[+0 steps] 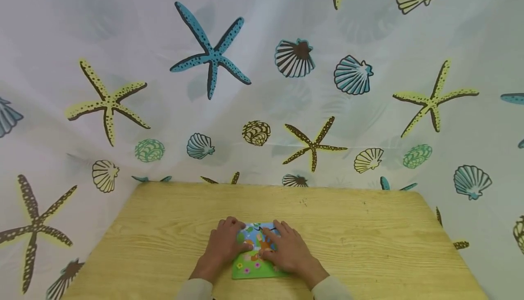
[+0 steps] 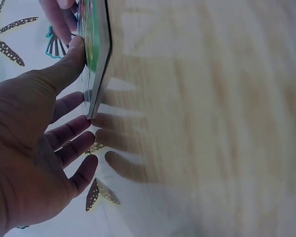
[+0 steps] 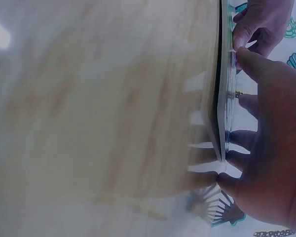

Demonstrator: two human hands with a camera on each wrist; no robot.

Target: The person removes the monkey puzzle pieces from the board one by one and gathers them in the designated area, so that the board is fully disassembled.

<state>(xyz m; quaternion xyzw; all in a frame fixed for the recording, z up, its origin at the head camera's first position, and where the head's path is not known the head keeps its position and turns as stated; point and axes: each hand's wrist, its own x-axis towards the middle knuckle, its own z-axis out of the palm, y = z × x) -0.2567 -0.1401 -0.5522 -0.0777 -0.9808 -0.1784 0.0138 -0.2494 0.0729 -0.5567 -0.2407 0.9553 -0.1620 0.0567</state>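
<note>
Where the head camera looks down, a picture board [image 1: 251, 271], green along its near side, lies on the wooden table [image 1: 368, 232]. At the board's left side is the left hand [image 1: 223, 243], thumb over its face; at its right side, the right hand [image 1: 289, 250] reaches across it. Beyond the board hangs pale cloth [image 1: 254, 104] printed with starfish and shells. In the left wrist view, the left hand's fingers spread loosely around the board's corner, the thumb touching its face without clasping it. In the right wrist view, the right hand's fingers are likewise apart at the board's edge, thumb on its face, clasping nothing.
</note>
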